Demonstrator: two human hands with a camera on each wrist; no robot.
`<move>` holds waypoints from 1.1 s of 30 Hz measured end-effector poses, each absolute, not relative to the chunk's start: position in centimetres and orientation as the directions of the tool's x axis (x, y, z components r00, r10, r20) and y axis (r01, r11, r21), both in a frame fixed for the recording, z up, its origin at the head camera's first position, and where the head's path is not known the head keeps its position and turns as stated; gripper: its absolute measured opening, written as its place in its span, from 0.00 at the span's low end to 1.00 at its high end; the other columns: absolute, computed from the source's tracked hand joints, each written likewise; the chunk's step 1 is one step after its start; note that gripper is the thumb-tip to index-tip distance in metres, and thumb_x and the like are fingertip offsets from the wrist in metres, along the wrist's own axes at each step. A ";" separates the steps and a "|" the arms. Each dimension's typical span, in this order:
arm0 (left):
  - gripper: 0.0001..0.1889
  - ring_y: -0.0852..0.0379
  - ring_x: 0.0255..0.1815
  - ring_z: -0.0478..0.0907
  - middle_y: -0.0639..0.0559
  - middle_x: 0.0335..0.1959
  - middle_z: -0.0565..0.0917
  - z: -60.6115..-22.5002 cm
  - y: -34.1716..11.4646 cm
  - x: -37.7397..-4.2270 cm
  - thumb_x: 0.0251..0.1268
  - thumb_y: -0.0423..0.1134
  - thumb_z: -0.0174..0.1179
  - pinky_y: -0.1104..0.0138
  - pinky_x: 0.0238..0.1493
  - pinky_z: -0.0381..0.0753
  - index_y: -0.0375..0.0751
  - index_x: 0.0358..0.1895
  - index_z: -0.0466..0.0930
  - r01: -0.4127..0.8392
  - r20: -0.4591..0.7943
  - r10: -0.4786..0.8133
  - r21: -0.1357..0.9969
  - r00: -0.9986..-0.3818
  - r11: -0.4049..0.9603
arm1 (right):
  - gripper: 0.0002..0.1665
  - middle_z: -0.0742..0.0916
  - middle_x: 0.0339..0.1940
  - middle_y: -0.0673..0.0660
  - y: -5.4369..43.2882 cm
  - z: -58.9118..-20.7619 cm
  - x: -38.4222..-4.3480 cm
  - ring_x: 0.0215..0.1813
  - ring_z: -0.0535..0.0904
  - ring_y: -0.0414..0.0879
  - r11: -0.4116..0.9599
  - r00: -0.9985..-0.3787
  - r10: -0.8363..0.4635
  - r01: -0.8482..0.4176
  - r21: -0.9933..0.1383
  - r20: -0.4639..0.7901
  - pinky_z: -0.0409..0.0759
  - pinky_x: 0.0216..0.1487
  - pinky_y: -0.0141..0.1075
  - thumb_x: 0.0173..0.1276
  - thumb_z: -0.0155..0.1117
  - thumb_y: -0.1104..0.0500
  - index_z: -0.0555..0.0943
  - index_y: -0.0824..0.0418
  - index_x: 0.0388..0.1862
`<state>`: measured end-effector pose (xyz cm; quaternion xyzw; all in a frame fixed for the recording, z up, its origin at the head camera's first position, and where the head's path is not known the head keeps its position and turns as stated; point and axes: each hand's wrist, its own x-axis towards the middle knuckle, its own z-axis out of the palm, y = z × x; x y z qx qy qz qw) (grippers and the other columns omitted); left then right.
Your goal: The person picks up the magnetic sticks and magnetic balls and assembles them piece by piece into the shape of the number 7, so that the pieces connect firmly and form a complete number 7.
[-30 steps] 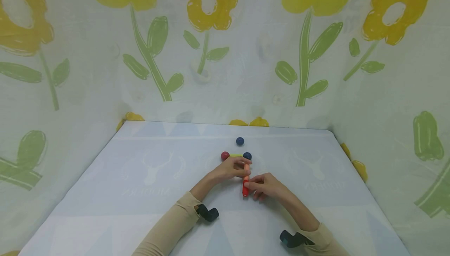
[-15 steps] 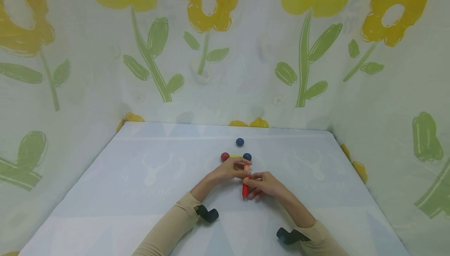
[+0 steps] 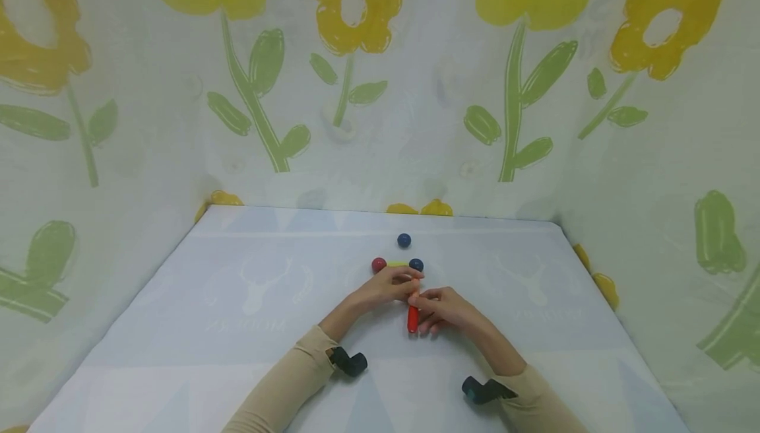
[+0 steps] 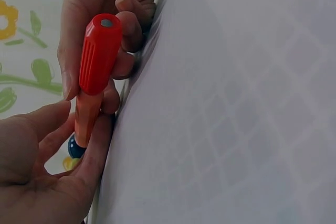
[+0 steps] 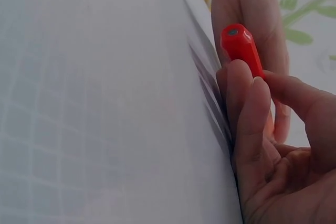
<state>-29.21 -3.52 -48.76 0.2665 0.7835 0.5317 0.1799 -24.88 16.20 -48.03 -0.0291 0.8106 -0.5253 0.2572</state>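
In the head view my left hand [image 3: 382, 289] holds an orange magnetic stick [image 4: 87, 120] between thumb and fingers. A red magnetic stick [image 3: 412, 321], with a grey dot on its end face, lines up end to end with the orange one. My right hand [image 3: 448, 309] pinches the red stick near where the two meet. Just past the left fingertips is a blue ball [image 3: 416, 264], in line with the orange stick's far end. From that ball a yellow-green stick [image 3: 397, 263] runs left to a red ball [image 3: 379, 265].
A second blue ball [image 3: 404, 240] sits apart, farther back on the pale table [image 3: 237, 327]. Flower-printed cloth walls [image 3: 415, 90] rise behind and at both sides. Each wrist carries a dark camera mount.
My right hand has slid a little forward along the red stick, toward the left hand. The left hand, the balls and the yellow-green stick have stayed about where they were.
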 end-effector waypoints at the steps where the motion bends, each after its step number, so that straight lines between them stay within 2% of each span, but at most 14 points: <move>1: 0.18 0.52 0.53 0.80 0.44 0.57 0.80 -48.7 -3.6 -29.2 0.73 0.44 0.55 0.63 0.52 0.83 0.42 0.61 0.77 0.225 -0.001 0.606 0.928 -0.795 0.297 | 0.32 0.88 0.29 0.55 16.2 -48.0 -24.9 0.26 0.85 0.44 0.442 -0.866 -0.319 0.222 -0.869 -0.384 0.81 0.29 0.30 0.66 0.63 0.38 0.79 0.65 0.52; 6: 0.20 0.52 0.56 0.79 0.47 0.59 0.80 -48.9 -3.7 -29.2 0.73 0.45 0.55 0.60 0.56 0.82 0.45 0.63 0.76 0.214 -0.013 0.602 0.928 -0.798 0.304 | 0.33 0.88 0.29 0.56 16.2 -48.2 -24.9 0.25 0.85 0.43 0.428 -0.870 -0.321 0.220 -0.877 -0.375 0.81 0.29 0.29 0.66 0.64 0.38 0.79 0.66 0.51; 12: 0.24 0.53 0.57 0.80 0.48 0.57 0.80 -48.7 -4.5 -28.6 0.73 0.46 0.56 0.60 0.58 0.81 0.46 0.68 0.71 0.135 -0.064 0.630 0.956 -0.774 0.262 | 0.32 0.88 0.29 0.55 16.2 -48.5 -24.9 0.25 0.85 0.43 0.417 -0.868 -0.333 0.213 -0.883 -0.367 0.82 0.30 0.29 0.66 0.64 0.39 0.79 0.66 0.53; 21: 0.26 0.54 0.52 0.83 0.44 0.56 0.82 -48.4 -5.4 -28.2 0.71 0.42 0.58 0.61 0.53 0.83 0.45 0.70 0.68 0.129 -0.050 0.659 0.967 -0.750 0.220 | 0.31 0.87 0.28 0.54 16.3 -48.5 -24.9 0.24 0.84 0.42 0.390 -0.868 -0.345 0.214 -0.896 -0.358 0.81 0.29 0.29 0.67 0.64 0.41 0.79 0.67 0.53; 28: 0.23 0.54 0.43 0.86 0.48 0.49 0.85 -47.8 -5.6 -27.9 0.69 0.45 0.61 0.62 0.46 0.86 0.48 0.65 0.73 0.129 -0.094 0.630 0.945 -0.771 0.299 | 0.30 0.88 0.28 0.55 16.3 -48.5 -24.9 0.24 0.84 0.42 0.385 -0.870 -0.340 0.217 -0.897 -0.356 0.82 0.29 0.29 0.68 0.64 0.42 0.79 0.67 0.53; 33: 0.21 0.53 0.39 0.86 0.45 0.47 0.84 -47.5 -6.0 -28.2 0.69 0.45 0.60 0.63 0.43 0.86 0.44 0.63 0.75 0.157 -0.090 0.603 0.926 -0.793 0.344 | 0.29 0.87 0.28 0.54 16.3 -48.5 -24.8 0.23 0.83 0.41 0.384 -0.873 -0.318 0.238 -0.892 -0.369 0.81 0.28 0.29 0.68 0.64 0.43 0.79 0.67 0.53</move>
